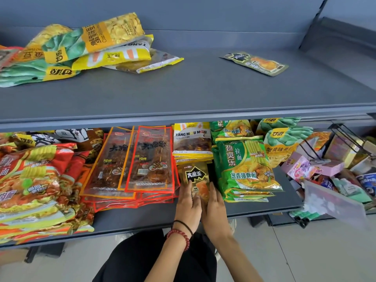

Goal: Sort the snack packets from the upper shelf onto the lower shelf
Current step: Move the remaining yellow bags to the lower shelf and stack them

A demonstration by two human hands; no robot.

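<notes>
While olive-gold packet is squared into gap on lower shelf, it is pressed flat between left hand and right hand, neither grip clenched.

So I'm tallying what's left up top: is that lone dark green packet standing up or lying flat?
Lying flat. The dark green packet rests face up on the upper shelf, alone, apart from the pile at left.
</notes>
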